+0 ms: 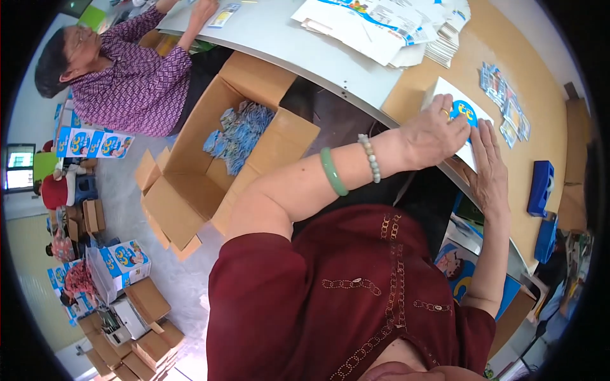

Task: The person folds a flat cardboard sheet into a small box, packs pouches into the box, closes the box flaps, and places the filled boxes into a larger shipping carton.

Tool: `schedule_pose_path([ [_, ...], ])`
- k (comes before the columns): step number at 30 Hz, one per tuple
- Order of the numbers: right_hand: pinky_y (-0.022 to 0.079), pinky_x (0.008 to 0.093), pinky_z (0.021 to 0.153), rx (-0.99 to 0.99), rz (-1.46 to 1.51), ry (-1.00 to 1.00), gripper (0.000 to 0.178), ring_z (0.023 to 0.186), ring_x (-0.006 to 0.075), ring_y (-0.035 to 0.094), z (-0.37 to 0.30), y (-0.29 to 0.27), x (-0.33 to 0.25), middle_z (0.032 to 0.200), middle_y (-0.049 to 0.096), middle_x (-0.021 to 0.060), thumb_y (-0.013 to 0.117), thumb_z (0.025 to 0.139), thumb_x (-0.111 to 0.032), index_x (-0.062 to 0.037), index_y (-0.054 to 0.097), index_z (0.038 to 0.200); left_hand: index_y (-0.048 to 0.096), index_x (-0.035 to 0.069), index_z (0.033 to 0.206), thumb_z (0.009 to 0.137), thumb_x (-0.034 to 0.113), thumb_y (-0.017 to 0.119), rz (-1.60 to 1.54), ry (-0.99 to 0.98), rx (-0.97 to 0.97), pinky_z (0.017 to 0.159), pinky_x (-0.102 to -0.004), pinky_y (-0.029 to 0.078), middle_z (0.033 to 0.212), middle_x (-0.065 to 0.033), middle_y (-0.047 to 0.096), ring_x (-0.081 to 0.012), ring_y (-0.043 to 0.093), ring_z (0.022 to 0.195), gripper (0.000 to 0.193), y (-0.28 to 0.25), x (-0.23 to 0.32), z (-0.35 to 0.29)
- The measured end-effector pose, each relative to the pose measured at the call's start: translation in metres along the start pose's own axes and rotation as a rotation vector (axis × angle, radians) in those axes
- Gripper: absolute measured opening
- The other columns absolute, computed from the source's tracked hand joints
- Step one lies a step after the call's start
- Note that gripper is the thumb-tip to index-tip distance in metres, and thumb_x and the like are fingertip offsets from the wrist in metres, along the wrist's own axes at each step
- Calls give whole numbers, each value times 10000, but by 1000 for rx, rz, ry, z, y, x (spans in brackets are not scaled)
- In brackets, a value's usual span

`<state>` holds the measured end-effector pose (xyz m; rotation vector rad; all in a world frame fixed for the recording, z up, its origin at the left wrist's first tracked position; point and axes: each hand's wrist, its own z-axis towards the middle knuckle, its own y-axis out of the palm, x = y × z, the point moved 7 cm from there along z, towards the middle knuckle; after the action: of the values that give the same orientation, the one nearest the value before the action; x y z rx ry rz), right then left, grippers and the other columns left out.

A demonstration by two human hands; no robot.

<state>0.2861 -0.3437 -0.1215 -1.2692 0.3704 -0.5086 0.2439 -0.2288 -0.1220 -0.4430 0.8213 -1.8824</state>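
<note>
**A:** Right, head view. Where are the edges?

**B:** Brown work table (pixel 540 120) runs along the right side; its near edge curves just under both hands. A white and blue flat carton (pixel 459 114) lies at that edge, one corner overhanging slightly. Past it on the tabletop: a small spread of blue sachets (pixel 505 101), well apart from the carton. Two blue plastic blocks (pixel 541 187) sit near the table's right rim.

**A:** Free room?

**B:** Bare brown surface between the carton and the sachets, and more beyond toward the stack of flat printed sheets (pixel 387 25) at the top. Left of the table edge, an open cardboard box (pixel 190 184) stands on the floor, with blue sachets heaped inside.

**A:** Left hand?

**B:** Left hand (pixel 432 136) lies on top of the carton, fingers curled and pressing down on the printed face. Green bangle and a bead bracelet on that wrist.

**A:** Right hand?

**B:** Right hand (pixel 489 168) is flat, fingers straight and together, laid against the carton's near right edge. Touching it, not wrapped around it.

**A:** Anyone else?

**B:** Another person in a purple patterned top (pixel 136 82) at upper left, arm reaching onto a white tabletop (pixel 279 38). Well clear of both hands.
</note>
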Motion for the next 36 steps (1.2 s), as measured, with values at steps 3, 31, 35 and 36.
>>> schedule_pose_path([
  [3,390,376,1062,19,-25,6,558,1328,303,409,-5,5,5,1399,469,133,556,776,64,-44,495,1319,602,-26,909,775,114,576,33,-11,66,839,-443,476,910,-170,603,-387,595,924,195,-3,7,2],
  [31,212,512,1132,-95,259,169,390,1379,226,330,6,-3,21,1417,471,15,593,897,-282,-217,579,1281,596,54,1118,816,251,673,-318,6,-369,957,-434,427,1184,-137,602,-335,533,1147,368,0,-31,18],
  [35,200,516,1135,-68,308,181,361,1378,227,331,3,1,20,1398,495,8,577,904,-302,-228,604,1257,592,52,1129,845,243,647,-326,10,-274,999,-451,401,1184,-132,607,-353,514,1180,347,-3,-27,12],
  [36,197,517,1135,-39,324,176,366,1380,229,329,1,1,18,1400,493,3,572,907,-303,-233,598,1265,592,52,1129,845,243,647,-327,6,-274,999,-451,401,1184,-132,607,-353,514,1180,347,-3,-26,10],
])
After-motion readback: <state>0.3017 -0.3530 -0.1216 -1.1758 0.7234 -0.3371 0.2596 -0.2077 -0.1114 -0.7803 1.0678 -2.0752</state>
